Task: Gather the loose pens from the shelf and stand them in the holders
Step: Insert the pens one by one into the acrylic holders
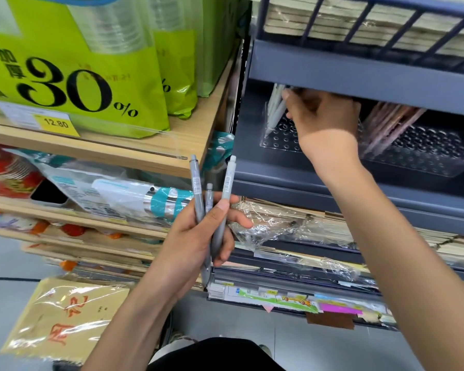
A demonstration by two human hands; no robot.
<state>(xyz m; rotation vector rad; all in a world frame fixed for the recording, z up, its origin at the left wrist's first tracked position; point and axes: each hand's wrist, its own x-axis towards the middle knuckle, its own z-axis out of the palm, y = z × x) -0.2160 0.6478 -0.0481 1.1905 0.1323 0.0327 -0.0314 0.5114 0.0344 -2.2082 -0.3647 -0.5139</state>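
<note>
My left hand [201,236] grips three grey pens [198,194] low in front of the shelves, their tops pointing up. My right hand [322,116] reaches into the grey shelf and pinches a pale grey pen [277,113] that leans in a clear holder [281,139] with rows of holes. A few more pale pens lean behind it at the holder's left end. A second clear holder [423,153] to the right carries several pinkish pens [389,127] leaning left. My right fingers partly hide the pen's top.
The upper grey shelf's front edge [359,73] hangs just above my right hand. Green 30% packs [73,76] stand on the wooden shelf at left. Wrapped notebooks [292,223] fill the shelf below the holders. A wrapped tan paper pack [62,317] lies lower left.
</note>
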